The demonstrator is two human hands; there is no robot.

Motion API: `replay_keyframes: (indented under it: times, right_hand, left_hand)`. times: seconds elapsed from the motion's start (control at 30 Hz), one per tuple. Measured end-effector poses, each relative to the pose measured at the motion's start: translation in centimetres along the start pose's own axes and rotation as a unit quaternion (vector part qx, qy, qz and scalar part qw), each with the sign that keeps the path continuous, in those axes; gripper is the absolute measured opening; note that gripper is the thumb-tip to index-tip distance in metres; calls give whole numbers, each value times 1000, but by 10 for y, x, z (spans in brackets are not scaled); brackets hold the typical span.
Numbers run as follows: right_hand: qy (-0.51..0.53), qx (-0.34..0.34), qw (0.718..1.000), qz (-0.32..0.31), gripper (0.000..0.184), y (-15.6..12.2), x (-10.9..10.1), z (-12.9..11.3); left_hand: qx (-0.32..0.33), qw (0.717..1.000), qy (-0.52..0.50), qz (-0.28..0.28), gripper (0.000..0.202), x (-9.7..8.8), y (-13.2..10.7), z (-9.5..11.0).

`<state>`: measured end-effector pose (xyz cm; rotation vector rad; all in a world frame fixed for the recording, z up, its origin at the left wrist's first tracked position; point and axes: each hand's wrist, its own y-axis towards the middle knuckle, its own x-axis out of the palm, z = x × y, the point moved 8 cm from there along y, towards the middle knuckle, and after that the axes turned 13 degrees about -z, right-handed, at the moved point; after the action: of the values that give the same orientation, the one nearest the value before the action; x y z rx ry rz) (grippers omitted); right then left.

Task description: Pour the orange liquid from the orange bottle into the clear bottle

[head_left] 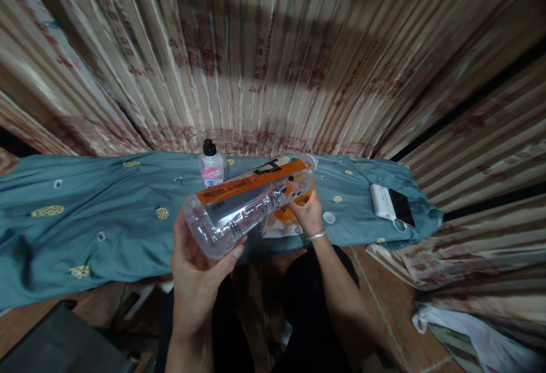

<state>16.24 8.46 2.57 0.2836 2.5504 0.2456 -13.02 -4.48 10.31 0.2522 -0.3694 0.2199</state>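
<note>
One bottle (255, 201) is slanting above the cloth (132, 214), lifted but not set down, left hand (198, 279) grasping its base (right hand (311, 215) by the neck, grip partly hidden, cannot tell).

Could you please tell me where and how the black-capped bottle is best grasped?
Probably the black-capped bottle is best gripped around its upper body, below the black cap, from the left: it stands upright, and the large clear bottle crosses before its lower right.

White device (382, 202) beside a dark-screened phone (401, 208) on teal cloth (128, 202), patterned curtain (264, 66) behind.
</note>
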Motion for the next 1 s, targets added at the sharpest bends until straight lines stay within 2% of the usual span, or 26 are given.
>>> replay_keyframes:
  times: [0.27, 0.6, 1.0]
  right_hand:
    - [22, 2, 1000, -7, 67, 0, 1, 1]
    - [11, 9, 1000, -6, 70, -1, 1, 1]
    - [-2, -5, 1000, 6, 69, 0, 0, 1]
  left_hand:
    - [-7, 1000, 5, 9, 88, -1, -1, 1]
    - [2, 1000, 3, -13, 89, 0, 0, 0]
    - [-11, 1000, 9, 2, 90, 0, 0, 0]
